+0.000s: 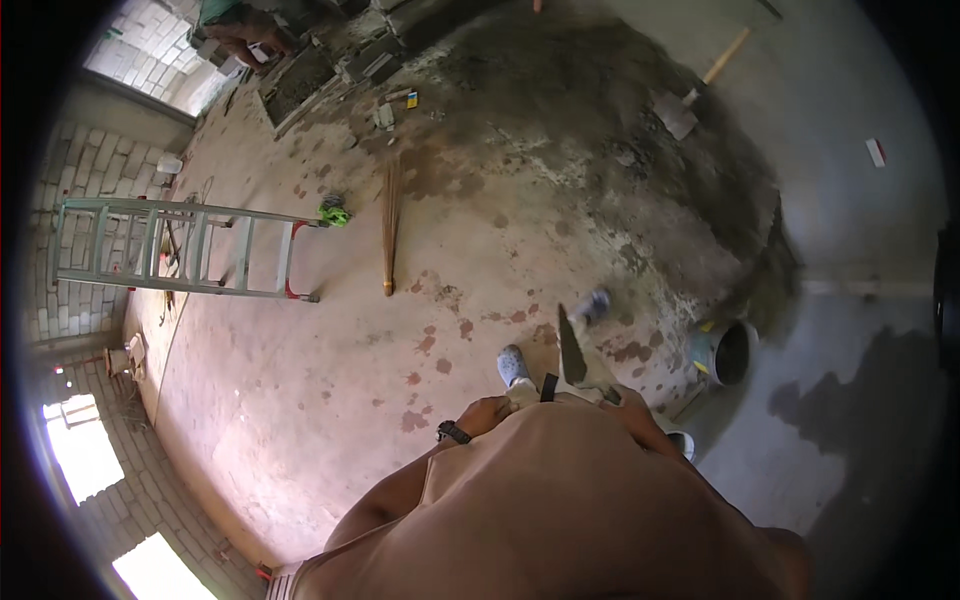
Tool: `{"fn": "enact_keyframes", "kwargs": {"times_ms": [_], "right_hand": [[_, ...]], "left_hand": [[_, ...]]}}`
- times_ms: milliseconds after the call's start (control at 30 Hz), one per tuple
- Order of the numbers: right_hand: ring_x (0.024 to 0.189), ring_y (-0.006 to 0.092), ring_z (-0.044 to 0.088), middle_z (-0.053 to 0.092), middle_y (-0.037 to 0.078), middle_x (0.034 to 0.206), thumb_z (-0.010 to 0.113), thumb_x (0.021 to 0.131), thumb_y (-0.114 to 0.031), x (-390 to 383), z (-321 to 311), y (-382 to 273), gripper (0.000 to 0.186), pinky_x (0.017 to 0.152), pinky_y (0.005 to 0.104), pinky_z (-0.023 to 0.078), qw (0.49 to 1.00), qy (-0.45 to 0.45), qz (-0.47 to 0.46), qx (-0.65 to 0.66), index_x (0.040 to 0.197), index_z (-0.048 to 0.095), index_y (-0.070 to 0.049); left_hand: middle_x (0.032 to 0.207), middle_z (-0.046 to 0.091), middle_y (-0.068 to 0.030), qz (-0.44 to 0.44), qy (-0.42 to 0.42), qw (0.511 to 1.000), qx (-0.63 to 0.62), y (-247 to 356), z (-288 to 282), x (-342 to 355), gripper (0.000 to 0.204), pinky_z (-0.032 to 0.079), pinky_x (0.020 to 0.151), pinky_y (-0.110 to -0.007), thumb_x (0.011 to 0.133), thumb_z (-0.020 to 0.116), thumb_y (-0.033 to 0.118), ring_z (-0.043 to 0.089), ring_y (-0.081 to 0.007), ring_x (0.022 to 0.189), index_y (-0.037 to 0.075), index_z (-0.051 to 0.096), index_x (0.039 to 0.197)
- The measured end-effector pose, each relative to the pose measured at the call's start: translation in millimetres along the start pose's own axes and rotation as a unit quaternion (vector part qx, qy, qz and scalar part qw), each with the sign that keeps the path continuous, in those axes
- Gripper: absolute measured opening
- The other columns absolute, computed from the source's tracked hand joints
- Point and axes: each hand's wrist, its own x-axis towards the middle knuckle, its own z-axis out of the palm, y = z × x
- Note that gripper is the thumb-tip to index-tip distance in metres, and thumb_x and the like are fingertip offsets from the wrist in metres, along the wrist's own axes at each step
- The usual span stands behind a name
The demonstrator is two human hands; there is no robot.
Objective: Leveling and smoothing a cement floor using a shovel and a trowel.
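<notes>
My right hand (628, 410) is closed round the handle of a trowel (572, 350). Its pointed, mortar-smeared blade stands out ahead of my waist, above the floor near my feet. Close to my waist on the other side is my left hand (485, 414), with a dark watch (453, 432) on the wrist. Its fingertips are hidden, so whether it grips anything cannot be made out. A short black strap-like piece (549, 387) shows between the two hands. Below are my greyish shoes (512, 365), one stepped ahead of the other.
An aluminium ladder (245, 255) lies at left, near a stick broom (389, 230). A bucket (705, 350) rests at right. Beyond are wet mortar (560, 90), a shovel (675, 113), a mortar trough (295, 90), blocks (375, 60) and another person's arm (240, 48).
</notes>
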Motion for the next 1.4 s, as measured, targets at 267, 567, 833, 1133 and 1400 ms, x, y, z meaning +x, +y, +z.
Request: {"fn": "enact_keyframes", "kwargs": {"times_ms": [267, 567, 833, 1133, 1400], "right_hand": [[0.106, 0.0379, 0.062, 0.062, 0.029, 0.115, 0.065, 0.079, -0.049, 274, -49, -100, 0.075, 0.089, 0.041, 0.047, 0.995, -0.092, -0.035, -0.018, 0.13, 0.052, 0.005], [0.104, 0.0299, 0.06, 0.059, 0.023, 0.121, 0.068, 0.076, -0.049, 462, -132, -241, 0.087, 0.087, 0.0347, 0.047, 0.964, -0.243, 0.077, -0.079, 0.14, 0.042, 0.003], [0.097, 0.025, 0.061, 0.063, 0.017, 0.115, 0.068, 0.077, -0.042, 643, -123, -327, 0.077, 0.08, 0.034, 0.049, 0.946, -0.272, 0.126, -0.121, 0.14, 0.046, -0.006], [0.114, 0.0327, 0.057, 0.057, 0.025, 0.127, 0.067, 0.082, -0.05, 864, -146, -527, 0.087, 0.097, 0.0385, 0.044, 0.967, -0.162, 0.126, -0.153, 0.143, 0.037, 0.003], [0.09, 0.0311, 0.063, 0.06, 0.023, 0.119, 0.061, 0.085, -0.057, 1181, -87, -561, 0.085, 0.079, 0.0389, 0.05, 0.975, -0.157, 0.124, -0.092, 0.143, 0.039, 0.001]], "left_hand": [[0.089, 0.066, -0.0209, -0.041, 0.034, 0.99, 0.129, -8, -160, 108, 0.025, 0.048, 0.077, -0.05, 0.09, 0.05, 0.029, 0.063, -0.0408, 0.088, 0.007, 0.061, 0.092], [0.095, 0.066, -0.0258, -0.139, 0.179, 0.973, -0.034, 79, -344, 178, 0.04, 0.05, 0.079, -0.05, 0.095, 0.049, 0.042, 0.063, -0.0432, 0.09, 0.008, 0.067, 0.104], [0.079, 0.067, -0.0222, -0.119, 0.241, 0.962, -0.044, 28, -513, 294, 0.045, 0.05, 0.07, -0.048, 0.091, 0.056, 0.049, 0.065, -0.0414, 0.077, 0.007, 0.071, 0.092], [0.062, 0.061, -0.013, -0.124, 0.096, 0.98, -0.122, -35, -733, 369, 0.042, 0.048, 0.054, -0.038, 0.089, 0.06, 0.048, 0.061, -0.0249, 0.055, 0.007, 0.067, 0.087], [0.066, 0.06, -0.0026, -0.234, 0.197, 0.872, -0.382, -223, -842, 506, 0.022, 0.045, 0.049, -0.025, 0.092, 0.062, 0.027, 0.057, -0.0087, 0.056, 0.006, 0.061, 0.087]]}}
